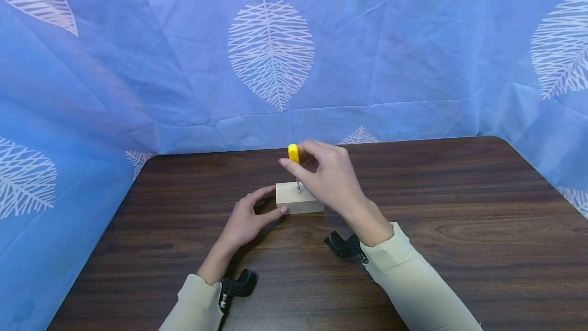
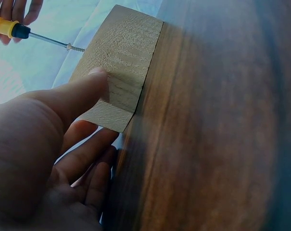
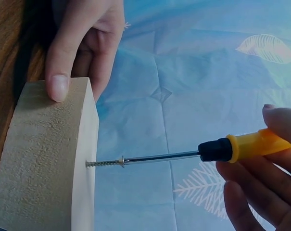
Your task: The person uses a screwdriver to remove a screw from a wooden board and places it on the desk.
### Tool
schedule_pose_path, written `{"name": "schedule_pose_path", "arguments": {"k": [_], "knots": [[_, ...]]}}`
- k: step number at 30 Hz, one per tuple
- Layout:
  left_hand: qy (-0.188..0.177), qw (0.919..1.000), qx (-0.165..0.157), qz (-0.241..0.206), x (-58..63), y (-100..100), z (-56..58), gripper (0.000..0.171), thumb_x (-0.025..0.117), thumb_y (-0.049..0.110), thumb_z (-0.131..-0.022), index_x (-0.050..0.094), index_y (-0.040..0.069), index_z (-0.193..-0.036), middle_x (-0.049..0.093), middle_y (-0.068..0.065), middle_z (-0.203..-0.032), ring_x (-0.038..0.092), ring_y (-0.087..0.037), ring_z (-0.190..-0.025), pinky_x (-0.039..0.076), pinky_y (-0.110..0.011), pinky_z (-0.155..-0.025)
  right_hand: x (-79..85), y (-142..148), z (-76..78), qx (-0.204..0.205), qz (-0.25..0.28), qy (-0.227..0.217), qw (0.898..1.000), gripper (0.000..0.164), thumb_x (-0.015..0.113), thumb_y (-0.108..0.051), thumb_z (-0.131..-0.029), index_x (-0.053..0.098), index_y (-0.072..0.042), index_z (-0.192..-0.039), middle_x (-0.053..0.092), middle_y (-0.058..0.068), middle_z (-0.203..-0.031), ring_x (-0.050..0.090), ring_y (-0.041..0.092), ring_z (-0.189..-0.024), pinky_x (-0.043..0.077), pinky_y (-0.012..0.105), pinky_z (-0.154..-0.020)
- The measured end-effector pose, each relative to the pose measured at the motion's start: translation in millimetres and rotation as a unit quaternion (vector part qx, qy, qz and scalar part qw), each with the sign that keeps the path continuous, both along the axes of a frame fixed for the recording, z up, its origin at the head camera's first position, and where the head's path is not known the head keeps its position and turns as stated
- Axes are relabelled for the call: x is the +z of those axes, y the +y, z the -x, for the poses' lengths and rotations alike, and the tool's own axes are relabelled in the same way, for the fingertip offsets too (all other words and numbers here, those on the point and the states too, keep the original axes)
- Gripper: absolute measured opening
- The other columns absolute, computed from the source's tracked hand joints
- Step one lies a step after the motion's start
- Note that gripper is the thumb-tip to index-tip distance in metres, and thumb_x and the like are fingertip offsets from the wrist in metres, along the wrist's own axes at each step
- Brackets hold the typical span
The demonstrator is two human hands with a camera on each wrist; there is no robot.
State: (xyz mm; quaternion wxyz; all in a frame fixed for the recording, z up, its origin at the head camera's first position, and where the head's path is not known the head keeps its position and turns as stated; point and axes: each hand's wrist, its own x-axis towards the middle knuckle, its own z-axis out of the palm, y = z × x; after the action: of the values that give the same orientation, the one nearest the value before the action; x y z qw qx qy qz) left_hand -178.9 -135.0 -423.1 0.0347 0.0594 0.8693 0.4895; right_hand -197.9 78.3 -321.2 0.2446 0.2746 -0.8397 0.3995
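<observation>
Head view: left hand (image 1: pixel 242 222) pinches wood block (image 1: pixel 294 204) at left; right hand (image 1: pixel 337 175) grips yellow-handled screwdriver (image 1: pixel 293 153) above block, aligned with upright screw (image 3: pixel 107 163).

The head view is bright and evenly lit, with a faint rainbow streak on the blue cloth (image 1: pixel 184 40) well above the fingers of the right hand (image 1: pixel 333 175). A soft shadow lies on the tabletop (image 1: pixel 436 193) beside the left hand (image 1: pixel 241 221) and its fingers. The left wrist view is dimmer; there the thumb (image 2: pixel 78 98) shades the wooden block (image 2: pixel 121 53), and the tabletop past the fingers blurs. In the right wrist view, deep shadow darkens the tabletop behind the left fingers.
</observation>
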Motion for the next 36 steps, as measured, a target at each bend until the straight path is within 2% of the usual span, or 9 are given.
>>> {"name": "schedule_pose_path", "arguments": {"k": [7,9,11,14,17,22,28,36], "knots": [[0.006,1.0000,-0.005,-0.001,-1.3,0.0,0.2,0.063,0.084,0.034,-0.096,0.061,0.022,-0.154,0.063,-0.004,-0.155,0.053,-0.033,-0.150,0.041,-0.063,-0.123,-0.9,0.5,0.8,0.007,0.025,0.020,0.999,0.016,0.087,-0.022,-0.094,0.083,-0.007,-0.098,0.075,0.002,-0.088,0.064,0.012,-0.074,0.055,0.026,-0.067],[0.007,1.0000,-0.004,0.000,-1.3,0.1,0.0,0.063,0.084,0.034,-0.096,0.061,0.022,-0.154,0.063,-0.004,-0.155,0.053,-0.033,-0.150,0.041,-0.063,-0.123,-0.8,0.7,0.2,0.011,0.029,0.017,0.999,0.015,0.087,-0.021,-0.093,0.083,-0.007,-0.098,0.074,0.002,-0.086,0.062,0.011,-0.073,0.055,0.029,-0.066],[0.008,1.0000,-0.004,0.002,-1.3,0.3,-0.2,0.064,0.084,0.034,-0.096,0.061,0.022,-0.154,0.063,-0.004,-0.155,0.053,-0.033,-0.150,0.041,-0.063,-0.123,-0.4,0.7,-0.7,0.012,0.030,0.008,0.999,0.016,0.087,-0.021,-0.094,0.083,-0.007,-0.100,0.074,0.003,-0.087,0.063,0.012,-0.074,0.058,0.032,-0.067],[0.006,1.0000,-0.003,0.001,-1.1,0.3,-0.4,0.064,0.084,0.034,-0.096,0.061,0.022,-0.154,0.063,-0.005,-0.155,0.053,-0.033,-0.150,0.041,-0.063,-0.124,1.2,0.7,-1.9,0.008,0.030,-0.017,0.999,0.027,0.086,-0.022,-0.094,0.079,-0.006,-0.114,0.077,0.004,-0.091,0.069,0.013,-0.077,0.063,0.036,-0.071],[0.005,1.0000,-0.003,0.000,-1.2,0.4,-0.5,0.064,0.084,0.034,-0.096,0.061,0.022,-0.154,0.063,-0.004,-0.155,0.053,-0.033,-0.150,0.041,-0.062,-0.124,2.1,0.6,-3.2,-0.001,0.038,-0.039,0.999,0.033,0.087,-0.023,-0.093,0.074,-0.006,-0.118,0.079,0.004,-0.093,0.074,0.014,-0.077,0.065,0.033,-0.073],[0.004,1.0000,-0.002,0.000,-1.2,1.0,-0.5,0.064,0.084,0.035,-0.096,0.060,0.022,-0.154,0.063,-0.004,-0.155,0.053,-0.032,-0.150,0.041,-0.062,-0.124,1.7,1.4,-4.7,-0.014,0.045,-0.043,0.998,0.027,0.089,-0.023,-0.092,0.068,-0.009,-0.100,0.077,0.003,-0.089,0.073,0.012,-0.074,0.063,0.029,-0.069],[0.002,1.0000,-0.001,-0.002,-0.7,1.3,-1.1,0.064,0.084,0.034,-0.097,0.060,0.022,-0.155,0.063,-0.005,-0.156,0.052,-0.033,-0.151,0.041,-0.062,-0.124,2.2,1.8,-5.3,-0.016,0.045,-0.042,0.998,0.024,0.089,-0.023,-0.092,0.069,-0.010,-0.097,0.077,0.001,-0.087,0.072,0.010,-0.071,0.060,0.027,-0.066],[0.002,1.0000,-0.001,-0.003,-0.1,1.5,-1.8,0.063,0.084,0.033,-0.096,0.061,0.022,-0.154,0.063,-0.004,-0.155,0.052,-0.032,-0.150,0.041,-0.062,-0.124,2.4,2.4,-4.8,-0.009,0.060,-0.038,0.997,0.023,0.091,-0.021,-0.090,0.071,-0.009,-0.094,0.079,0.002,-0.085,0.075,0.011,-0.070,0.063,0.027,-0.067]]}}
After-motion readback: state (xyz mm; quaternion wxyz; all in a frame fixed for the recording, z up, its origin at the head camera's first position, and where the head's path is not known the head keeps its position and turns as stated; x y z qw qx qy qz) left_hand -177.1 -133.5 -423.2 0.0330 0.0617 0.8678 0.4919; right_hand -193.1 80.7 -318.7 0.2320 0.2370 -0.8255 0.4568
